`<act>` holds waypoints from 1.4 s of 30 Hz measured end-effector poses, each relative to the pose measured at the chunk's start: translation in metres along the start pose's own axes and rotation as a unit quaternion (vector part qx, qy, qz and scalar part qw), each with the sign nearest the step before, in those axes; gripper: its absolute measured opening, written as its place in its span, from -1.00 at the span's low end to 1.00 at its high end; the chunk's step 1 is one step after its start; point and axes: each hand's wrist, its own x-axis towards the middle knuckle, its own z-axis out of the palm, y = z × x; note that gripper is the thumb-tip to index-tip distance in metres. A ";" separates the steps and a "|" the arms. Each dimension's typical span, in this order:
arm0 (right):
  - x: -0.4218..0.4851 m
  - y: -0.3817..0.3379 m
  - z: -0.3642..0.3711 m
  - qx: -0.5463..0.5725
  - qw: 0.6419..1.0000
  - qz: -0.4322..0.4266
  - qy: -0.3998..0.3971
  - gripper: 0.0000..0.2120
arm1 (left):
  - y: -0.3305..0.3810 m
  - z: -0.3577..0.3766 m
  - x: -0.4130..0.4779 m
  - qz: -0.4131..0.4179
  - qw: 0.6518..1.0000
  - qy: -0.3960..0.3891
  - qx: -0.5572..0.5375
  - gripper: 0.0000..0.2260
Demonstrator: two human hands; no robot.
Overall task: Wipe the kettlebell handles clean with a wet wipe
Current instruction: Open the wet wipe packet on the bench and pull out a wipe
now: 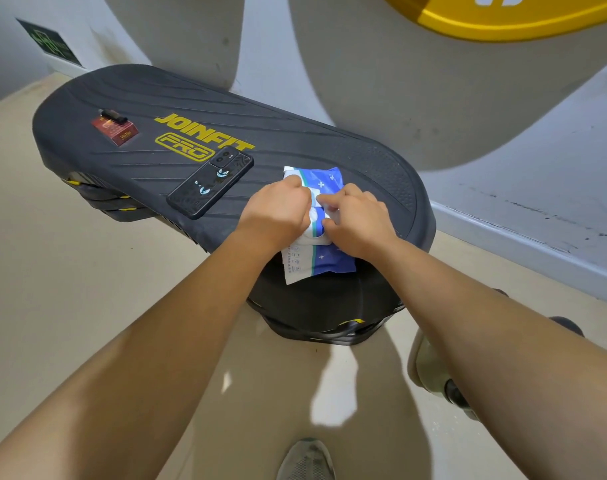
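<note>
A blue and white wet wipe pack (329, 263) lies on the right end of a black aerobic step platform (139, 109). My left hand (278, 211) rests on the pack's left side, fingers curled against its white lid area. My right hand (355, 221) sits on the pack's right side, with thumb and fingers pinching at the white opening in the middle (316, 216). No kettlebell handle can be made out clearly; a rounded pale object with a dark part (433, 372) sits on the floor under my right forearm.
A black phone (210, 181) lies face down on the platform near its middle. A red cigarette box with a black lighter on top (115, 128) sits at the far left end. A yellow disc (503, 19) hangs top right. My shoe (307, 460) is at the bottom.
</note>
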 end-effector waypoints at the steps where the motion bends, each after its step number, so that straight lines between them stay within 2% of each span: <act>1: 0.000 0.000 0.000 -0.001 1.000 -0.001 -0.001 -0.50 | 0.001 -0.001 0.001 0.000 1.000 -0.001 0.004 -0.80; 7: 0.001 0.000 0.000 -0.005 1.000 0.000 -0.009 -0.50 | 0.005 -0.003 0.001 0.011 1.000 0.002 0.025 -0.79; 18: 0.001 -0.003 0.001 -0.043 0.999 -0.003 -0.007 -0.50 | 0.005 -0.017 0.004 -0.001 1.000 -0.030 0.002 -0.85; 25: -0.001 -0.008 -0.002 -0.070 0.997 0.004 -0.012 -0.51 | -0.005 -0.036 0.009 -0.054 0.987 -0.072 -0.133 -0.84; 29: 0.002 -0.009 -0.003 -0.075 0.997 0.008 -0.022 -0.51 | -0.011 -0.037 0.010 -0.095 0.965 -0.083 -0.231 -0.89; 33: 0.003 -0.009 -0.002 -0.078 0.997 0.008 -0.026 -0.49 | -0.019 -0.032 0.011 -0.097 0.945 -0.100 -0.296 -0.92; 38: 0.003 -0.004 0.001 -0.070 0.997 0.002 -0.016 -0.50 | -0.021 -0.028 0.007 -0.063 0.943 -0.107 -0.310 -0.88; 42: 0.003 -0.003 0.001 -0.069 0.997 -0.004 -0.017 -0.50 | -0.019 -0.022 0.008 -0.094 0.938 -0.095 -0.319 -0.80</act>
